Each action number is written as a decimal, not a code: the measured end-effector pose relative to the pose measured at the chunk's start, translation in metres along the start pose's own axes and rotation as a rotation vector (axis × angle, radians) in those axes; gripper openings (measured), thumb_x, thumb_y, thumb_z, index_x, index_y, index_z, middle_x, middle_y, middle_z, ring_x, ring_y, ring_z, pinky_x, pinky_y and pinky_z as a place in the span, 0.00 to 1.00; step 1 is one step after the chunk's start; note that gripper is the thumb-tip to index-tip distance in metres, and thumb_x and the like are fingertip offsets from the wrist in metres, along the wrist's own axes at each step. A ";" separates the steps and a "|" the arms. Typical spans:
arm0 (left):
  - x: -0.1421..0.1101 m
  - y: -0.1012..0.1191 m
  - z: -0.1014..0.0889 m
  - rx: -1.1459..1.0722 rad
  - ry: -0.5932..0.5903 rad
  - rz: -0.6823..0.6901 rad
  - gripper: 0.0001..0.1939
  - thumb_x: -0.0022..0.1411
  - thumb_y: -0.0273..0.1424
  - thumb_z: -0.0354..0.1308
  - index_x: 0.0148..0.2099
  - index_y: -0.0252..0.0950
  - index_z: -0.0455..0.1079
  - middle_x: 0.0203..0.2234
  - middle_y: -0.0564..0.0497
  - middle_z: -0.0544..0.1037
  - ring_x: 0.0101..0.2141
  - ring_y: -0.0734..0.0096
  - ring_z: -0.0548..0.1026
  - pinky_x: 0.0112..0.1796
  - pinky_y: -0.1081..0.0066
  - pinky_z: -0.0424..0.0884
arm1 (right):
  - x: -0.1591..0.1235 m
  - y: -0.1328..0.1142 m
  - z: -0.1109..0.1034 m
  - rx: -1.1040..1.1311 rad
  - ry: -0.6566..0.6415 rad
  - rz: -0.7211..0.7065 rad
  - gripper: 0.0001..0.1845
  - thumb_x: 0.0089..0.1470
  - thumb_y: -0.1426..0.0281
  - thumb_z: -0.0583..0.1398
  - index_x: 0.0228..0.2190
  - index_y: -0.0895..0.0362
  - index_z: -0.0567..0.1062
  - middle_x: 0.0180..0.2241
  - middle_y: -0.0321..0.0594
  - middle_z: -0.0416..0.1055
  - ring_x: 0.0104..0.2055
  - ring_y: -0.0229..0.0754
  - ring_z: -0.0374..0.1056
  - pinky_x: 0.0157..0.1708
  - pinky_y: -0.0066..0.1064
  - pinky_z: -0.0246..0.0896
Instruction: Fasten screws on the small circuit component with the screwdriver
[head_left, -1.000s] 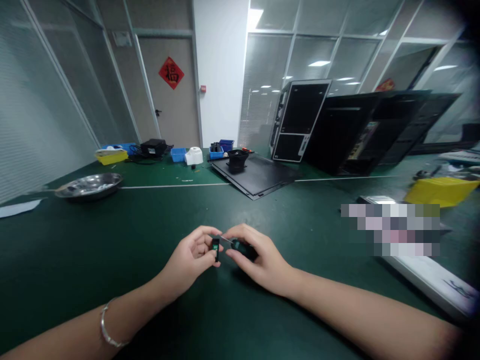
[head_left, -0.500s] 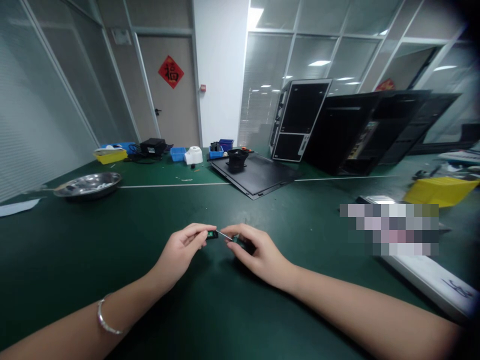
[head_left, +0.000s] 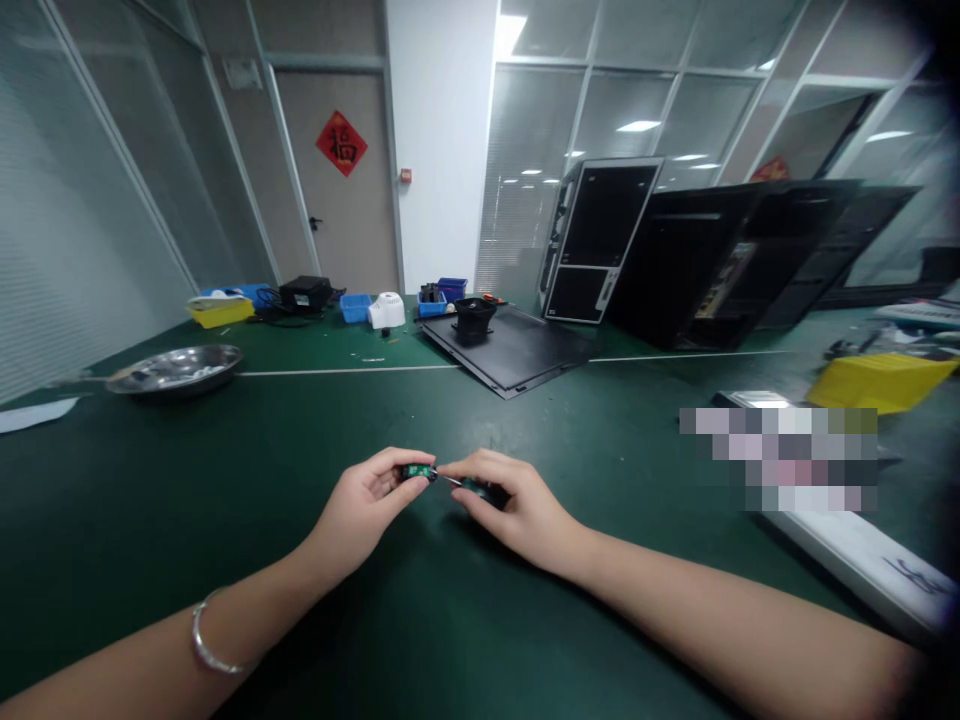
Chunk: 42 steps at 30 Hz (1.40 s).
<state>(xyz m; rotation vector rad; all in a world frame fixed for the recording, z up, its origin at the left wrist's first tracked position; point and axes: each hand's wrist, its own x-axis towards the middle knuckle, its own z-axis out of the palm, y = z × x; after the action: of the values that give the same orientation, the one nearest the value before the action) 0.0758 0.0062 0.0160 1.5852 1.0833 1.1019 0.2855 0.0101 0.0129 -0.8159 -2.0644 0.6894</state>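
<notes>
Between the thumb and fingers of my left hand (head_left: 373, 495) is a small green circuit board (head_left: 418, 470) with black edges. My right hand (head_left: 517, 500) is closed around a screwdriver (head_left: 474, 488); its thin metal shaft points left and its dark handle is partly hidden under my fingers. The screwdriver's tip meets or nearly meets the board's right end; whether it touches is too small to tell. Both hands are just above the green table (head_left: 450, 620).
A metal bowl (head_left: 176, 372) stands at the left. Ahead lies a black panel (head_left: 525, 350) carrying a black cup-like part (head_left: 475, 318). Computer cases (head_left: 611, 225) stand at the back right. A white box (head_left: 847, 550) and yellow bin (head_left: 881, 383) are on the right.
The circuit board has turned in my left fingers, so more of its green face shows. My right forefinger has moved slightly left along the screwdriver's shaft, toward the board.
</notes>
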 end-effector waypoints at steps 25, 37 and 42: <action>0.000 0.002 -0.002 0.014 0.008 -0.009 0.12 0.56 0.33 0.63 0.43 0.36 0.78 0.37 0.47 0.78 0.41 0.63 0.77 0.48 0.63 0.72 | 0.000 0.002 0.001 0.028 0.019 -0.052 0.12 0.60 0.70 0.58 0.45 0.54 0.77 0.36 0.42 0.76 0.38 0.40 0.71 0.40 0.34 0.67; 0.000 0.003 -0.001 -0.052 0.001 -0.069 0.13 0.54 0.33 0.65 0.43 0.35 0.78 0.38 0.46 0.79 0.41 0.63 0.78 0.50 0.61 0.71 | -0.001 0.002 0.001 0.040 0.014 -0.050 0.12 0.60 0.71 0.59 0.45 0.55 0.77 0.36 0.42 0.75 0.38 0.40 0.71 0.41 0.34 0.67; 0.000 0.004 -0.002 -0.075 -0.003 -0.088 0.13 0.54 0.33 0.65 0.43 0.35 0.78 0.38 0.47 0.79 0.41 0.62 0.78 0.50 0.59 0.72 | -0.001 0.001 0.000 0.035 0.010 -0.050 0.12 0.60 0.70 0.59 0.45 0.54 0.77 0.36 0.42 0.76 0.38 0.40 0.71 0.41 0.35 0.68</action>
<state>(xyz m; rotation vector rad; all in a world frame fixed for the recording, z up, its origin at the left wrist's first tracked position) 0.0747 0.0053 0.0200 1.4661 1.0876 1.0689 0.2860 0.0105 0.0117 -0.7439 -2.0515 0.6905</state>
